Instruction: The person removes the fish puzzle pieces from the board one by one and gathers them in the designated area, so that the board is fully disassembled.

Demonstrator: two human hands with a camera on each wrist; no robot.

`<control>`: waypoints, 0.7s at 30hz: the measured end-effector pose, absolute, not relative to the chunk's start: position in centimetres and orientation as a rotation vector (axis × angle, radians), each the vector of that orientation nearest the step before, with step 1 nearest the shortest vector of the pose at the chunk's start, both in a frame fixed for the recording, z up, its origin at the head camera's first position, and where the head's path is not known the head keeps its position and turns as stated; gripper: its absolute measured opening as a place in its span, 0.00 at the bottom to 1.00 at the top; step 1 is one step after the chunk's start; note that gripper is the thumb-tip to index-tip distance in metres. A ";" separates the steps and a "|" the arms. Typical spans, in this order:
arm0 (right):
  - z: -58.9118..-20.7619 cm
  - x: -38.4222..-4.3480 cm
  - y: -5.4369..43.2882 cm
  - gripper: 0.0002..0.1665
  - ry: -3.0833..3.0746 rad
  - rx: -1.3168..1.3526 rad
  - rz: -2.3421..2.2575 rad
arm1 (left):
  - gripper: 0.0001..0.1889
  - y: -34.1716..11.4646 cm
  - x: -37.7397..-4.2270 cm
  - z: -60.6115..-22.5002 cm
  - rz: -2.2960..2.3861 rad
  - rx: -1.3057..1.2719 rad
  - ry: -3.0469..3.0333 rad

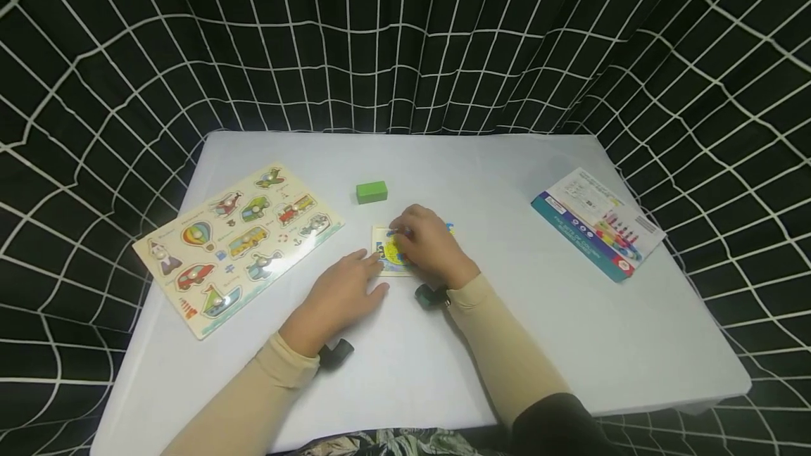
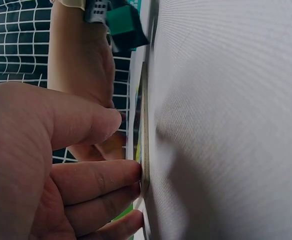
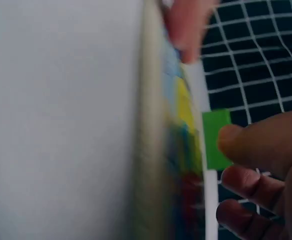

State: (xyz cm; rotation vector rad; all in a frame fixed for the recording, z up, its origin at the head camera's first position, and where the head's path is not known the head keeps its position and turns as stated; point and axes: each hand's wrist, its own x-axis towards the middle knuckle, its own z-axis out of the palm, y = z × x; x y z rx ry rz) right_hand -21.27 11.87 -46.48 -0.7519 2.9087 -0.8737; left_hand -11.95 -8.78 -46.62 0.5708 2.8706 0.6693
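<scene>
A small, thin puzzle board (image 1: pixel 395 271) with a yellow round picture and blue parts lies flat in front of the person. My left hand (image 1: pixel 342 290) rests its straight fingertips on the board's left edge, thumb held apart; the left wrist view shows those fingers (image 2: pixel 98 177) meeting the board's edge (image 2: pixel 145 130). Above the board's right part is my right hand (image 1: pixel 431 245), fingers bent and hiding much of the picture. Seen from the right wrist, its thumb and fingers (image 3: pixel 241 182) are apart, with nothing between them, beside the blurred board (image 3: pixel 151 125).
A green block (image 1: pixel 372 192) sits just beyond the board. To the left lies a large wooden vehicle puzzle (image 1: pixel 243 238) with several pieces in it. A flat printed box (image 1: pixel 595 224) is at the right. Dark curtains with a white grid (image 1: pixel 380 41) surround the white table (image 1: pixel 570 343).
</scene>
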 end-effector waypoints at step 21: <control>-45.3 -22.6 9.6 0.14 2.773 -0.657 -0.510 | 0.27 -8.6 -11.9 -46.4 0.641 0.550 2.862</control>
